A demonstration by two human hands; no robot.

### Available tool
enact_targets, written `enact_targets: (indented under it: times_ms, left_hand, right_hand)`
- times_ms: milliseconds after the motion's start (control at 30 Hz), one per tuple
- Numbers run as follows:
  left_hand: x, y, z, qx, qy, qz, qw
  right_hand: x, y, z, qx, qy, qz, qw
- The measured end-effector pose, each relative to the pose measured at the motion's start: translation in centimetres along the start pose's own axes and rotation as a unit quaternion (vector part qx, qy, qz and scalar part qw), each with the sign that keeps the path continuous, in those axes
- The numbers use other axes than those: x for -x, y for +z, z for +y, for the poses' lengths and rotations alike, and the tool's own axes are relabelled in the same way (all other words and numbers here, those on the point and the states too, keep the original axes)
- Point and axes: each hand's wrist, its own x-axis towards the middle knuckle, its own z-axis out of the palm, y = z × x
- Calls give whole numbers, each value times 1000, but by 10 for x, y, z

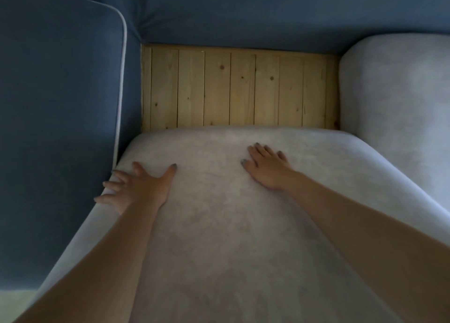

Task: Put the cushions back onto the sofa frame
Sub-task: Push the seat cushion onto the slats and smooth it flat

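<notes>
Nearest me, a pale grey seat cushion is lying on the sofa frame under two bare forearms. I am seeing the left hand resting open on the cushion's left edge, fingers spread, gripping nothing. The right hand is pressing flat on its top. Beyond the cushion, wooden slats are showing bare. A second grey cushion is sitting to its right.

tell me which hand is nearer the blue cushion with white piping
Left. The left hand lies on the left edge of the white cushion, right beside the blue cushion; the right hand rests flat mid-cushion, clearly apart from it.
</notes>
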Motion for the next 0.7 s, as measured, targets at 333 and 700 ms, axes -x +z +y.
enact_targets:
  times_ms: [333,700]
  left_hand:
    - [-2,-2,2,-4,-3,7,1000]
    - [-3,1,1,-3,0,10,1000]
  right_hand:
    - [1,-20,25,-32,36,64,997]
    - [16,-25,27,-57,43,204,976]
